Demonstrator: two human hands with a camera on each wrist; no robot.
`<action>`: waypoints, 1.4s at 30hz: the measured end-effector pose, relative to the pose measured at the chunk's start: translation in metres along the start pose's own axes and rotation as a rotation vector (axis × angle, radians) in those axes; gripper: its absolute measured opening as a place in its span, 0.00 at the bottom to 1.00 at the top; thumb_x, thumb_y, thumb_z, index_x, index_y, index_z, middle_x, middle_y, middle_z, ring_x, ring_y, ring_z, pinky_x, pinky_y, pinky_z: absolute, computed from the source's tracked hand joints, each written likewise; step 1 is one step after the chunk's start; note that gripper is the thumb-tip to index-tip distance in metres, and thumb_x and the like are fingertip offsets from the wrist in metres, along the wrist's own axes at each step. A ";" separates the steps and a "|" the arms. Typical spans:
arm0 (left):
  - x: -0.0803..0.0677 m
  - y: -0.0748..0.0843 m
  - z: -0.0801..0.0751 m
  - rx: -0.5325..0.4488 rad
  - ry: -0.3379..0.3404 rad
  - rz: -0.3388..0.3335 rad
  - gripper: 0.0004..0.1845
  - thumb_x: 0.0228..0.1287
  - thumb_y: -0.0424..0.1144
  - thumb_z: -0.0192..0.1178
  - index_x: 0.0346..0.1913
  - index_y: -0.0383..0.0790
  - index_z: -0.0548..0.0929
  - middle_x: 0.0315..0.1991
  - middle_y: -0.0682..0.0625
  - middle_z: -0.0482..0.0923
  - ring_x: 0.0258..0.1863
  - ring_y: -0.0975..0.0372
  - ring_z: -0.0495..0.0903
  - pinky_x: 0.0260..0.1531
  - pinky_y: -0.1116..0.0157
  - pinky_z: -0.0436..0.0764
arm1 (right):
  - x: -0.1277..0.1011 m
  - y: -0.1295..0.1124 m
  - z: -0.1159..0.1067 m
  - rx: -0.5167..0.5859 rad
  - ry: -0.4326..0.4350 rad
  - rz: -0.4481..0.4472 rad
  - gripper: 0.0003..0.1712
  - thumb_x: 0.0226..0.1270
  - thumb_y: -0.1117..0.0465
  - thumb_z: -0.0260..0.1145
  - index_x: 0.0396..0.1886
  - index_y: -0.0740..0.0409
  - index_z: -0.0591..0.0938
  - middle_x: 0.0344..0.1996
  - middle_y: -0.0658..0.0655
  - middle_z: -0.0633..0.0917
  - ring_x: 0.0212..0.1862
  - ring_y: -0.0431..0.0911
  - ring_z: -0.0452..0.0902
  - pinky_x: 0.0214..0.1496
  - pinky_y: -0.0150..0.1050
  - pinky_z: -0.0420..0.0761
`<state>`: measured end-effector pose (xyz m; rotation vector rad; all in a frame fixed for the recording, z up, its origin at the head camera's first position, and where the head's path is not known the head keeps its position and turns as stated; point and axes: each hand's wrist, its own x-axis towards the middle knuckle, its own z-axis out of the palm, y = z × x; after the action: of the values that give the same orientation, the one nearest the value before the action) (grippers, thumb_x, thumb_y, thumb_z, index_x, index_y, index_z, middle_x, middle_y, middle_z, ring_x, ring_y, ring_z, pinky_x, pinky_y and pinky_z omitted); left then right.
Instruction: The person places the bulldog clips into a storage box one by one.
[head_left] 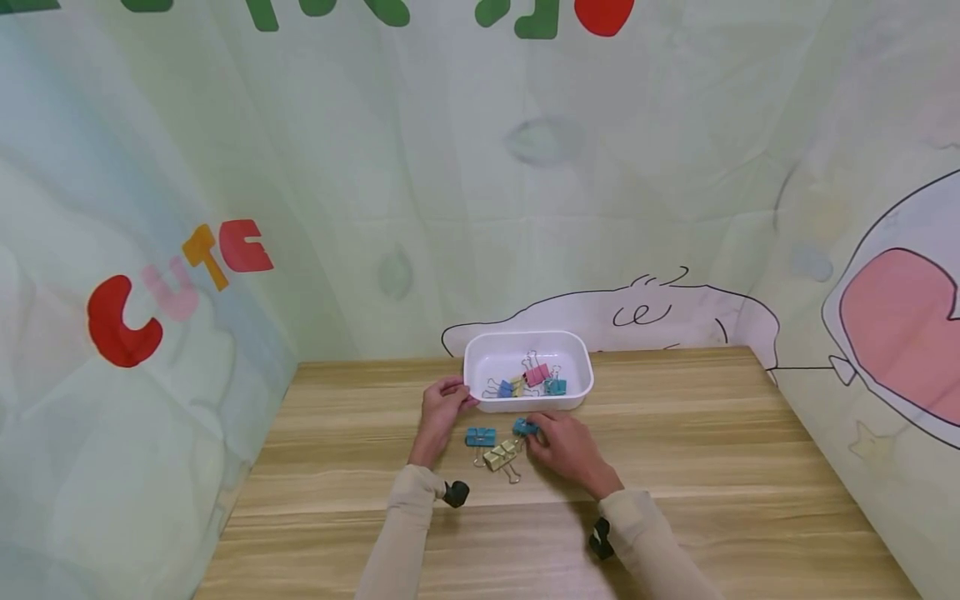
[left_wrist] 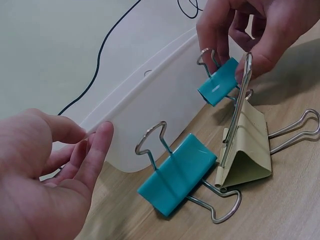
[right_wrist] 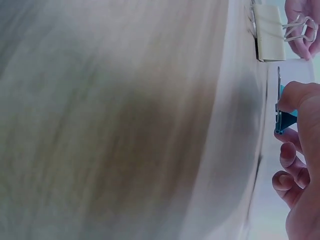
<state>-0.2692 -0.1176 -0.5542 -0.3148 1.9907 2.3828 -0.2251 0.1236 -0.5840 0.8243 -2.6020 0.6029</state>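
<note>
Teal metal is pinched between the thumb and fingers of the right hand (head_left: 568, 450): a small teal binder clip (left_wrist: 218, 82) is gripped by its wire handles and held just above the wooden table (head_left: 675, 467), close in front of the white plastic tray (head_left: 527, 406). In the left wrist view the clip is seen lifted clear of the tabletop, tilted, with the fingers curled around its handles. Directly below and beside it, a pale yellow binder clip (left_wrist: 246, 155) is lying on the wood, with one wire handle raised upright and the other flat on the table. A larger teal binder clip (left_wrist: 176, 174) is resting on the table just left of the yellow one, touching or nearly touching it, its handles spread to either side. The left hand (head_left: 441, 410) is placed at the tray's near left corner; its fingers are loosely bent against the rim (left_wrist: 107, 137) and nothing is gripped by it. Inside the tray, several clips are gathered toward the right: a pink binder clip (head_left: 536, 374), a green-blue one (head_left: 556, 387), a yellow one and a blue one beside them. A printed fabric backdrop (head_left: 225, 208) bearing the word CUTE is hung behind and around the table.
</note>
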 end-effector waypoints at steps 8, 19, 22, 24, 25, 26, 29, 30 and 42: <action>0.001 -0.001 0.000 -0.015 -0.004 0.007 0.18 0.74 0.22 0.56 0.62 0.15 0.71 0.54 0.24 0.72 0.33 0.59 0.84 0.54 0.52 0.89 | 0.009 -0.003 -0.009 -0.035 0.043 -0.042 0.16 0.60 0.61 0.78 0.49 0.55 0.87 0.41 0.53 0.88 0.38 0.46 0.84 0.34 0.39 0.88; 0.000 -0.001 -0.002 -0.012 -0.013 0.006 0.19 0.74 0.23 0.57 0.62 0.15 0.72 0.54 0.25 0.73 0.38 0.54 0.85 0.57 0.50 0.87 | 0.036 -0.013 -0.030 -0.032 0.128 -0.111 0.15 0.60 0.62 0.78 0.47 0.56 0.87 0.41 0.54 0.89 0.38 0.49 0.86 0.37 0.43 0.91; 0.000 -0.001 -0.003 -0.015 -0.014 0.008 0.19 0.74 0.23 0.57 0.62 0.15 0.72 0.53 0.26 0.73 0.39 0.53 0.85 0.57 0.51 0.87 | 0.044 -0.012 -0.036 -0.040 0.124 -0.101 0.14 0.61 0.62 0.77 0.46 0.56 0.87 0.42 0.55 0.89 0.39 0.49 0.87 0.37 0.43 0.91; 0.000 -0.001 -0.003 -0.006 -0.012 0.005 0.18 0.74 0.23 0.57 0.62 0.16 0.72 0.53 0.26 0.73 0.39 0.53 0.85 0.56 0.52 0.88 | 0.050 -0.012 -0.040 -0.047 0.112 -0.091 0.14 0.61 0.61 0.77 0.47 0.56 0.87 0.42 0.55 0.89 0.39 0.49 0.87 0.36 0.43 0.91; 0.000 -0.001 -0.002 -0.004 -0.012 0.004 0.18 0.74 0.23 0.57 0.62 0.16 0.72 0.54 0.26 0.73 0.39 0.53 0.85 0.55 0.53 0.88 | 0.053 -0.011 -0.042 -0.051 0.108 -0.085 0.14 0.62 0.61 0.77 0.46 0.56 0.87 0.42 0.55 0.89 0.39 0.49 0.87 0.36 0.43 0.91; 0.000 -0.001 -0.002 -0.006 -0.013 0.001 0.18 0.74 0.23 0.57 0.62 0.16 0.72 0.54 0.25 0.73 0.40 0.52 0.85 0.55 0.54 0.88 | 0.055 -0.011 -0.044 -0.051 0.102 -0.077 0.14 0.62 0.61 0.76 0.46 0.56 0.87 0.42 0.55 0.89 0.39 0.49 0.86 0.35 0.43 0.91; 0.000 0.000 -0.002 -0.003 -0.015 0.000 0.18 0.74 0.23 0.57 0.62 0.17 0.72 0.54 0.26 0.73 0.41 0.51 0.85 0.54 0.56 0.89 | 0.065 -0.010 -0.051 -0.049 0.083 -0.052 0.14 0.63 0.60 0.76 0.47 0.55 0.86 0.42 0.55 0.89 0.39 0.49 0.86 0.37 0.44 0.91; 0.000 0.000 -0.002 0.000 -0.013 -0.002 0.18 0.74 0.23 0.57 0.62 0.17 0.73 0.53 0.26 0.73 0.41 0.51 0.85 0.53 0.56 0.89 | 0.068 -0.009 -0.053 -0.046 0.079 -0.046 0.14 0.64 0.60 0.76 0.48 0.55 0.86 0.41 0.55 0.89 0.39 0.49 0.86 0.37 0.44 0.91; 0.002 -0.003 -0.002 0.001 -0.007 -0.002 0.17 0.74 0.24 0.58 0.61 0.19 0.74 0.51 0.30 0.75 0.45 0.46 0.84 0.54 0.54 0.89 | 0.107 -0.003 -0.075 -0.080 0.108 -0.018 0.15 0.66 0.58 0.75 0.51 0.57 0.86 0.45 0.58 0.88 0.36 0.49 0.86 0.35 0.41 0.91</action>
<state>-0.2707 -0.1195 -0.5579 -0.3077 1.9871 2.3780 -0.2912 0.1091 -0.4729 0.7673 -2.5016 0.5196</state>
